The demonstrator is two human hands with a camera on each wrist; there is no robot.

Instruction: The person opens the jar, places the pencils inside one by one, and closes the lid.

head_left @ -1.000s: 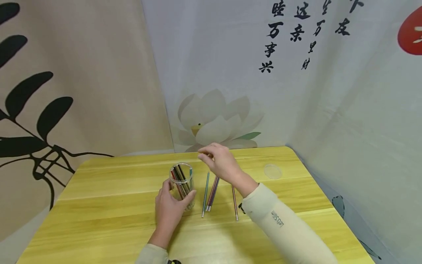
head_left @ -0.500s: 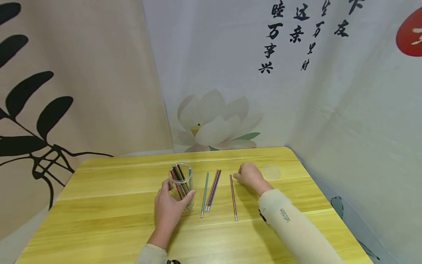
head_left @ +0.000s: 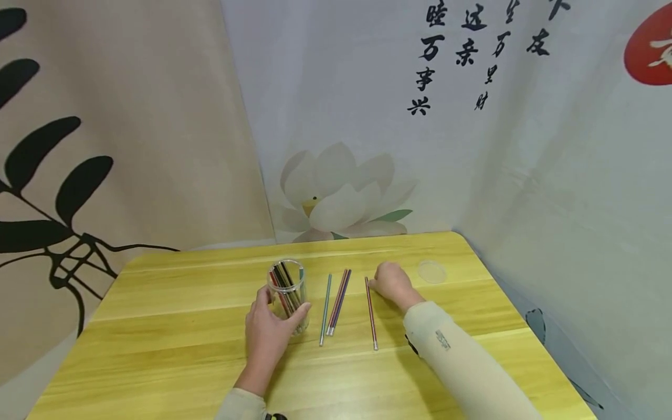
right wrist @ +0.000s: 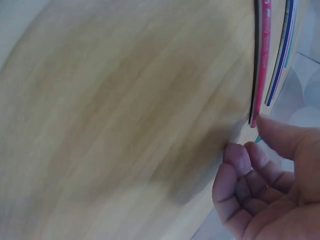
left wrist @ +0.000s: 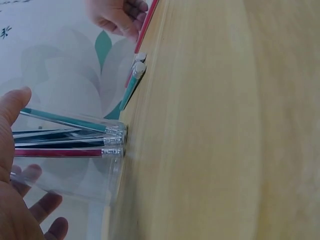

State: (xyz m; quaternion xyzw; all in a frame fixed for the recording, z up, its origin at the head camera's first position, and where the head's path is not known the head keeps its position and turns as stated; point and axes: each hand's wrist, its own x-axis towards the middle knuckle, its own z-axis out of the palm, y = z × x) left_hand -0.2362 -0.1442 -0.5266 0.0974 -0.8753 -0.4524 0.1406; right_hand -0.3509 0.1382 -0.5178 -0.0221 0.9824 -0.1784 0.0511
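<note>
My left hand grips a clear glass jar standing on the table, thumb on one side and fingers round the other. Several pencils with silver ends lean inside it. A red pencil lies alone on the table to the right. At its far end is my right hand; in the right wrist view the thumb tip is right at the pencil's end, with the curled fingers a little apart from it. Between the jar and that pencil lie a teal pencil and a red and blue pair of pencils.
A clear round disc lies flat on the table behind the right hand. The wooden table ends at the back near a printed cloth with a flower and writing. Another cloth hangs on the right side.
My right hand has come down from above the middle pencils and moved right to the lone red pencil's far end. My left hand stays on the jar.
</note>
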